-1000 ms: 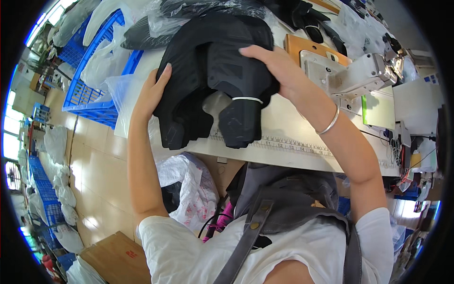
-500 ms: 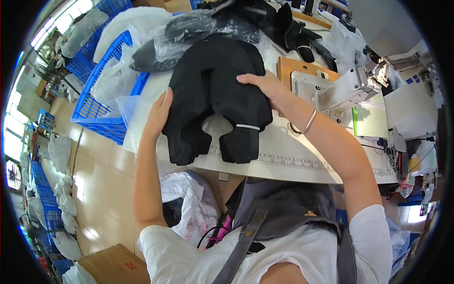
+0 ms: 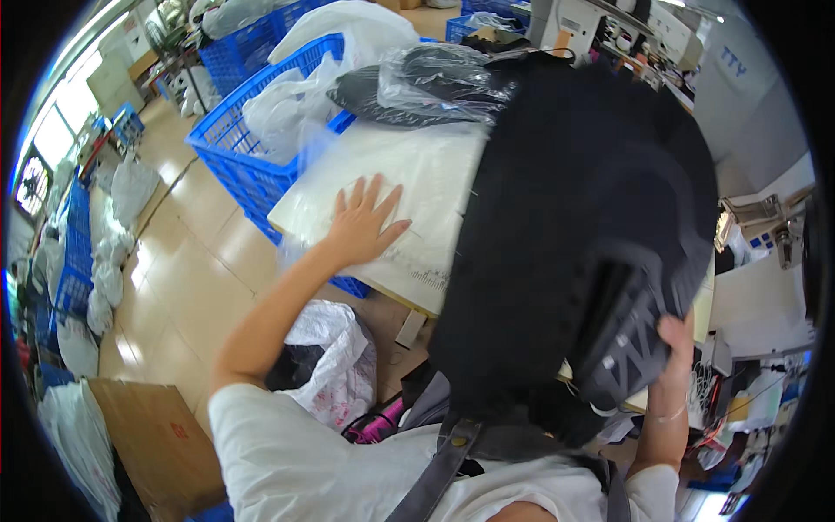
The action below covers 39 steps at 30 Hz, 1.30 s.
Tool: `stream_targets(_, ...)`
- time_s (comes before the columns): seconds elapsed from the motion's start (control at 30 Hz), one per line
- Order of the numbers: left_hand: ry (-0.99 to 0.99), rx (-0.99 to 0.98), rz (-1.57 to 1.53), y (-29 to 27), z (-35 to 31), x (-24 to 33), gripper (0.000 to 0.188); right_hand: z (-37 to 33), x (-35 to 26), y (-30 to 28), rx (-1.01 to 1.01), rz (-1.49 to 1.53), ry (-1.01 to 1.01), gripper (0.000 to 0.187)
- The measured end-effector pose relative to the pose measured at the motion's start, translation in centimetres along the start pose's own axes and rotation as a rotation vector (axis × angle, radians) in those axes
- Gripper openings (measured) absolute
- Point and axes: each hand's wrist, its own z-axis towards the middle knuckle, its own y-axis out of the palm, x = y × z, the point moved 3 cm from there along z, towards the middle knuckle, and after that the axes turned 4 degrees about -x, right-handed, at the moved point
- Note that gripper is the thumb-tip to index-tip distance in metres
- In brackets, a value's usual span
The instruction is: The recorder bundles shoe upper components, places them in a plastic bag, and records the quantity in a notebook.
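A large black padded panel (image 3: 557, 217) is raised close to me on the right and covers much of the table. One side is smooth; raised, ribbed shapes and pale marks show near its lower right. My right hand (image 3: 677, 352) grips that lower right edge, with the thumb in front and the other fingers partly hidden. My left hand (image 3: 364, 228) lies flat with fingers spread on the white tabletop (image 3: 417, 165), left of the panel. Beneath that palm a printed ruler scale runs along the table's front edge.
Left of the table stands a blue plastic crate (image 3: 252, 178) holding white bags. Clear-wrapped black pieces (image 3: 435, 83) lie at the table's back. Below are an open white sack (image 3: 335, 365) and a cardboard box (image 3: 156, 444). The panel hides the sewing machine area.
The black panel has been lifted off the table and brought nearer, to the right, and turned. My left hand has let go of it and come down flat on the tabletop.
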Motion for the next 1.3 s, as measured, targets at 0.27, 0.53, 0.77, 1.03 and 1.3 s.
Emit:
stream_targets(0.27,0.029,0.066,-0.104,-6.4,2.2,-2.3,0.044,-6.5,-0.6,-5.0,0.161,-0.023,-0.013,0.082)
stream_targets(0.53,0.502,-0.052,0.58,-7.2,0.1,-5.3,0.076,-7.8,1.1,-7.8,0.217,0.08,-0.097,0.081)
stream_targets(0.77,0.234,-0.396,0.346,-7.3,-2.2,-5.0,0.071,-7.5,1.2,-7.2,0.181,0.071,0.004,0.08)
stream_targets(1.03,0.376,-0.19,0.232,-4.7,-5.8,-2.9,0.047,-6.9,1.5,-6.4,0.098,0.118,0.003,0.082)
stream_targets(1.3,0.18,0.234,-0.167,-9.4,-1.2,-0.5,0.021,-6.9,1.5,-6.3,0.149,0.119,0.039,0.076)
